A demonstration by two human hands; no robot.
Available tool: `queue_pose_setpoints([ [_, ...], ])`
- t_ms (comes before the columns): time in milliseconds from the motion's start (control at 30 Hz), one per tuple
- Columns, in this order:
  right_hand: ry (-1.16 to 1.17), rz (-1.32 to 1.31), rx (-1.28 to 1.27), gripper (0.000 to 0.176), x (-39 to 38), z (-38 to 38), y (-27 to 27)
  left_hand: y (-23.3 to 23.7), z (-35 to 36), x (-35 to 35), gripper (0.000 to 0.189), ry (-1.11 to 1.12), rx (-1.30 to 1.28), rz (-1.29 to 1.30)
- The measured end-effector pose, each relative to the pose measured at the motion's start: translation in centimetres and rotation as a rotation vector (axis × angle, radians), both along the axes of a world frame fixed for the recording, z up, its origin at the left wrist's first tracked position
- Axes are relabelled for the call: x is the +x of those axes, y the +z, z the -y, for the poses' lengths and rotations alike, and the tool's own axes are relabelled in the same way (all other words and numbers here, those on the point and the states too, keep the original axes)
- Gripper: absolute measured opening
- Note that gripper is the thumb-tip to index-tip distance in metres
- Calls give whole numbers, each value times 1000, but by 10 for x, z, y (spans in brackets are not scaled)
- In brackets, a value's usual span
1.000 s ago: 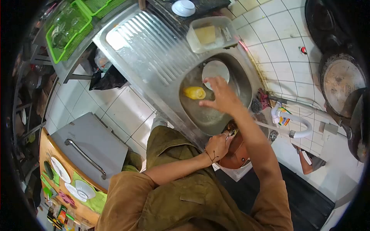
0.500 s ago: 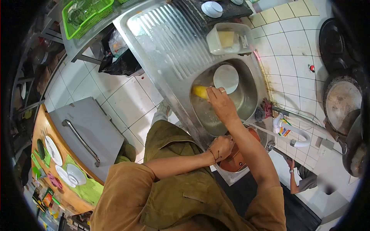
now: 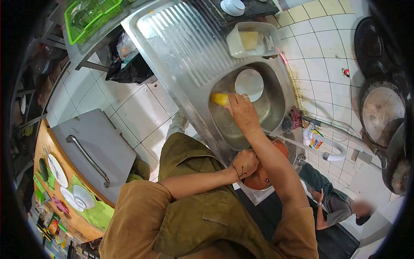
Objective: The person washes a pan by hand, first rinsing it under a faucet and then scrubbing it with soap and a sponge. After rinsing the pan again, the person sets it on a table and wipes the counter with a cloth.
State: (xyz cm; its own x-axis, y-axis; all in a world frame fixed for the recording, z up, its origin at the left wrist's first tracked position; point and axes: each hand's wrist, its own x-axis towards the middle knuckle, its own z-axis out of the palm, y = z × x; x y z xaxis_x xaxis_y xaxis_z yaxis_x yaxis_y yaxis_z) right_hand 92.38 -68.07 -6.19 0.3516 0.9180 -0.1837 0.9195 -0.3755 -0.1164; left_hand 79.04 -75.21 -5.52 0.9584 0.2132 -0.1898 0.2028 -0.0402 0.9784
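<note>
My right hand [image 3: 244,113] reaches over the steel sink basin [image 3: 276,101], its fingers wrapped round a yellow sponge [image 3: 220,99] near the basin's left wall. Close to those fingers, a round white dish [image 3: 249,85] rests in the basin. My left hand [image 3: 246,163] is a closed fist beside my right forearm, at the edge of a reddish-brown pan [image 3: 258,179]. It appears to grip the pan's edge or handle; the fingers' inner side is hidden. My right forearm covers part of the pan.
A ribbed drainboard [image 3: 189,43] adjoins the basin. Behind it stands a clear plastic tub [image 3: 237,43] holding a sponge. A white tap spout [image 3: 334,155] and pans [image 3: 381,112] are at right. A co-worker [image 3: 334,203] stands at lower right. A counter [image 3: 92,231] with dishes lies left.
The view has shifted slightly. My right hand stays on the sponge over the basin, with its grip slightly changed. More of the co-worker has come into view at lower right.
</note>
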Motion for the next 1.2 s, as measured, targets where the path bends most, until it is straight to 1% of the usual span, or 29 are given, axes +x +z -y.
queue_pose_setpoints([
  [67,3,-24,38,47,2,-3,2,5,-3,0,25,57,-15,10],
  [200,-4,-80,135,43,4,-3,5,-1,1,-1,22,-12,10,-22],
  [300,-12,30,134,41,-2,-1,4,-2,-1,-2,23,-44,29,11],
  [400,-129,78,-36,47,-9,-8,7,-3,-1,-1,24,-61,32,63],
  [467,-259,23,-211,51,-7,-19,16,5,-5,-2,24,-44,32,59],
  [500,-316,-9,-295,53,-5,-25,22,0,-2,-2,24,-60,57,80],
  [567,-439,-46,-306,54,-4,-32,29,-13,7,0,23,-79,109,115],
  [600,-496,-71,-313,55,-5,-36,31,-12,7,2,21,-48,110,130],
  [667,-332,57,-115,52,-9,-28,34,-11,8,1,17,20,107,148],
  [700,-249,114,-19,51,-11,-21,34,-10,7,-2,19,-15,89,88],
  [767,-167,91,-17,54,0,-6,13,-6,2,-3,22,-80,52,-21],
  [800,-177,58,-54,54,1,-8,11,-7,4,-4,21,-59,67,-7],
  [833,-188,26,-92,55,2,-10,10,-8,5,-3,21,-38,83,9],
  [900,-313,-84,-254,56,4,-17,15,-8,7,1,20,6,85,31],
  [1000,-347,-8,-324,56,0,-26,21,-1,5,0,20,36,48,34],
  [1067,-359,-17,-285,52,0,-29,33,4,0,0,21,23,34,39],
  [1100,-363,-23,-267,50,0,-28,36,9,-3,0,21,24,14,2],
  [1167,-165,-24,-140,47,8,-17,29,17,-9,-1,21,30,-26,-71],
  [1200,-70,-25,-75,46,9,-15,28,15,-8,-1,21,37,-29,-63],
])
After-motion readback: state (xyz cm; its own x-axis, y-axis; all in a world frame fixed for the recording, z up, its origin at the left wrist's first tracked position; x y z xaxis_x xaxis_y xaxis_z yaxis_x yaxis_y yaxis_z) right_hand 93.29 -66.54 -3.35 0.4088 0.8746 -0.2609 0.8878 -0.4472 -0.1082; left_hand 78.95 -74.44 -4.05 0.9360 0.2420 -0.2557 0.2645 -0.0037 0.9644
